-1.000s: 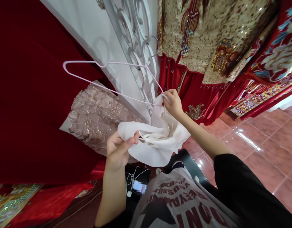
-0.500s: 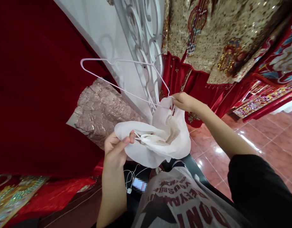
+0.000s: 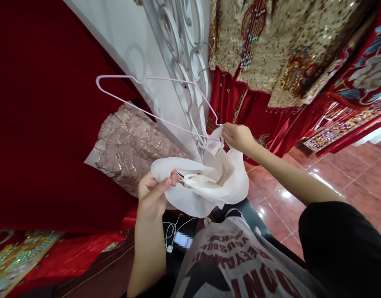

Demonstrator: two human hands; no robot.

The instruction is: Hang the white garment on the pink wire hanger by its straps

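A thin pale-pink clothes hanger (image 3: pixel 171 79) reaches out to the left from my right hand (image 3: pixel 238 135). That hand is closed on the hanger's near end, where part of a white garment (image 3: pixel 205 200) hangs from it. The garment is light, bunched up and ruffled, with thin straps. My left hand (image 3: pixel 153 192) is closed at the garment's left side, pinching a thin white strap between thumb and fingers. The garment's lower part is folded under and hidden.
Ahead stands a white scrollwork metal frame (image 3: pixel 178 66). A pinkish textured cloth (image 3: pixel 128 145) and red fabric (image 3: pixel 47 124) are on the left. Gold sequined clothing (image 3: pixel 271 49) hangs to the right. Below lie a phone (image 3: pixel 183 240) and a white cable on a dark surface.
The hanger and my right hand have shifted slightly left, and the garment's upper part is drawn narrower towards the hanger's end. My left hand keeps its pinch on the strap.
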